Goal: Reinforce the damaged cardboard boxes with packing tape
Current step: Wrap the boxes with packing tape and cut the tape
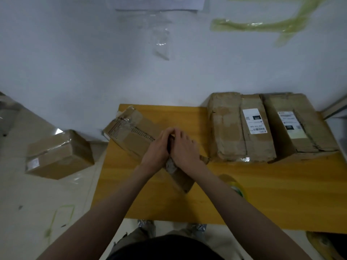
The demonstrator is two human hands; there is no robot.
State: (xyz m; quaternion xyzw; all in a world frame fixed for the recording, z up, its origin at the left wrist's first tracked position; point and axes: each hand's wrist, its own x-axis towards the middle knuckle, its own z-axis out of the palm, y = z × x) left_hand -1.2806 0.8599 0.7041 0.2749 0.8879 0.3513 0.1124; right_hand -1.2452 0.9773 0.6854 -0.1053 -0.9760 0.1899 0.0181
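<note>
A long, worn cardboard box lies diagonally on the yellow table, with torn flaps and old tape at its far-left end. My left hand and my right hand lie side by side on top of the box near its middle, fingers extended and pressing down on its surface. Glossy tape shows on the box just below my hands. A roll of yellowish packing tape sits on the table to the right, partly hidden behind my right forearm.
Two battered boxes with white labels, one and another, stand at the table's far right against the wall. A taped box rests on the floor to the left. Strips of yellowish tape stick to the wall.
</note>
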